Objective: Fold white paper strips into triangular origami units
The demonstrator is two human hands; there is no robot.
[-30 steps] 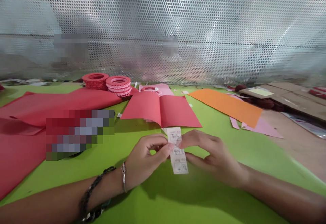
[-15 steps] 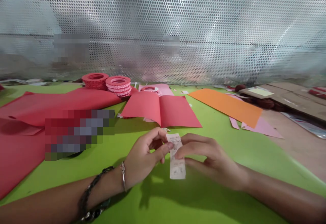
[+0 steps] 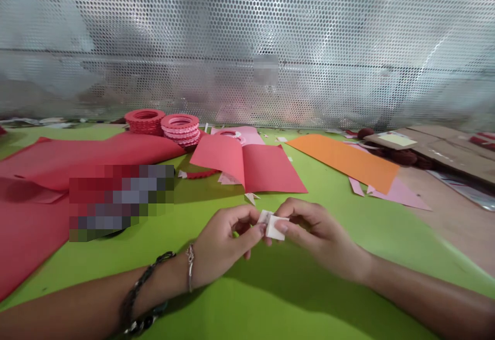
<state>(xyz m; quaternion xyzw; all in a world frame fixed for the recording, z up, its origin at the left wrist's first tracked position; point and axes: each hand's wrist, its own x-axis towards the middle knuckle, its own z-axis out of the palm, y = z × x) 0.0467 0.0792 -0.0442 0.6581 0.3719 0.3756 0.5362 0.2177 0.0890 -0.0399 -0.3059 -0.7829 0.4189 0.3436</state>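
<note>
A small white paper slip point(image 3: 277, 228), folded over on itself, is held between both hands above the green table. My left hand point(image 3: 232, 234) pinches its left side between thumb and fingers. On the other side, my right hand point(image 3: 317, 232) presses the folded flap with its thumb, the fingers curled behind. Just beyond the hands lies a creased red sheet of paper point(image 3: 270, 170), its left half lifted off the table. Part of a red scalloped ring point(image 3: 201, 174) shows beneath that lifted half.
Stacks of red rings point(image 3: 145, 122) and pink-and-red rings point(image 3: 180, 130) stand behind. Large red sheets point(image 3: 93, 154) cover the left side, with a pixelated object on them. At right are an orange sheet point(image 3: 342, 159), pink paper point(image 3: 406, 196) and brown packages point(image 3: 444, 147). A perforated metal panel point(image 3: 247, 31) closes the back.
The slip was a long strip hanging down with writing showing; now its lower part is folded up. My right thumb has moved onto the fold. The red sheet's left half has risen.
</note>
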